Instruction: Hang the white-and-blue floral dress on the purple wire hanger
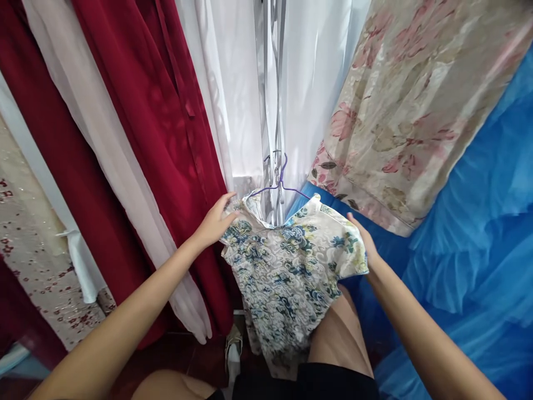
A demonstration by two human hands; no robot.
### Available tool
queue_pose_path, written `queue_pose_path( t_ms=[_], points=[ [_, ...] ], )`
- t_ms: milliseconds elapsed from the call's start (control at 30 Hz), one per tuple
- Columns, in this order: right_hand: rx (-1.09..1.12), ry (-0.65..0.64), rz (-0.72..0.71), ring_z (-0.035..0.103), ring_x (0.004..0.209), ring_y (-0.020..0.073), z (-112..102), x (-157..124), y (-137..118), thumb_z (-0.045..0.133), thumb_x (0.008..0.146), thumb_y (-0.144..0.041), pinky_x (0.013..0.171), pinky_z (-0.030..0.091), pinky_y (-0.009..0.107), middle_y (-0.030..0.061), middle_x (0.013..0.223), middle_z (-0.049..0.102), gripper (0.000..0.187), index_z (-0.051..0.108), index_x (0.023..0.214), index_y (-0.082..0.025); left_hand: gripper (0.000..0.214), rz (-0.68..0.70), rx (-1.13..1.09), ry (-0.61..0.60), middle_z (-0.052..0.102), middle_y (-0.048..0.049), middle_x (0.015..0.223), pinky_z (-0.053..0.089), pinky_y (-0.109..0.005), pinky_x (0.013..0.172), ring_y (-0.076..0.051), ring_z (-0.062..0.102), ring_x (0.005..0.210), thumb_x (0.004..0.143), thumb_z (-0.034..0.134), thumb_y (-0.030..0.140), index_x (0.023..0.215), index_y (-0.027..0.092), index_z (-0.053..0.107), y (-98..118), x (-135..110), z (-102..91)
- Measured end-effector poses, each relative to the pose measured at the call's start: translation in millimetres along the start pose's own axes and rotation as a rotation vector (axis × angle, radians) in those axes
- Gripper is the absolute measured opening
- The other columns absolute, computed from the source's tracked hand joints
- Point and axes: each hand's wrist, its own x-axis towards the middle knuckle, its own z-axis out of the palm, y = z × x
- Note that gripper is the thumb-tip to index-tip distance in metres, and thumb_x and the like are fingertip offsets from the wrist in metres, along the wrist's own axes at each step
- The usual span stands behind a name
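Note:
A short cream dress with a blue and green flower print (287, 266) hangs on a purple hanger (282, 179) from a chrome rack post (272, 83). My left hand (216, 222) grips the dress's left shoulder, fingers curled over the cloth. My right hand (363, 239) holds the right sleeve from behind, its fingers mostly hidden by the fabric. The hem drapes over my right thigh (339, 333).
Dark red garments (166, 128) and a pale pink one (95, 128) hang at the left. White sheer cloth (233, 83) hangs behind the post. A floral beige garment (412, 105) and blue tulle (470, 244) fill the right. A sequined cream dress (29, 250) is at far left.

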Motion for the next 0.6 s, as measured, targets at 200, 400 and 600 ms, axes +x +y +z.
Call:
queue_pose_path(
  t_ms=[200,400,600],
  points=[
    [-0.064,-0.094,-0.005,0.059,0.063,0.0196,-5,-29,-4,0.066,0.084,-0.063,0.058,0.046,0.028,0.001,0.064,0.064,0.042,0.067,0.075,-0.021,0.057,-0.261,-0.239,0.192,0.062,-0.0156,0.131,0.045,-0.052,0.105,-0.03,0.059,0.122,0.085,0.062,0.047,0.132,0.017,0.052,-49,-31,0.3],
    [-0.055,-0.086,-0.096,0.039,0.051,0.0117,27,-27,-32,0.069,0.086,-0.051,0.048,0.032,0.023,-0.0034,0.058,0.051,0.036,0.061,0.069,-0.02,0.056,-0.232,-0.481,0.339,0.061,-0.0146,0.132,0.052,-0.047,0.099,-0.029,0.062,0.118,0.08,0.069,0.036,0.13,0.018,0.053,-12,-31,1.4],
    [0.024,0.14,-0.001,0.049,0.054,0.0175,18,-48,-49,0.071,0.083,-0.045,0.048,0.041,0.027,0.0013,0.063,0.058,0.026,0.067,0.073,-0.021,0.074,0.126,-0.035,0.374,0.036,-0.0127,0.159,0.036,-0.056,0.115,-0.033,0.039,0.143,0.08,0.066,0.02,0.148,0.028,0.038,43,-32,-20.8]
  ],
)
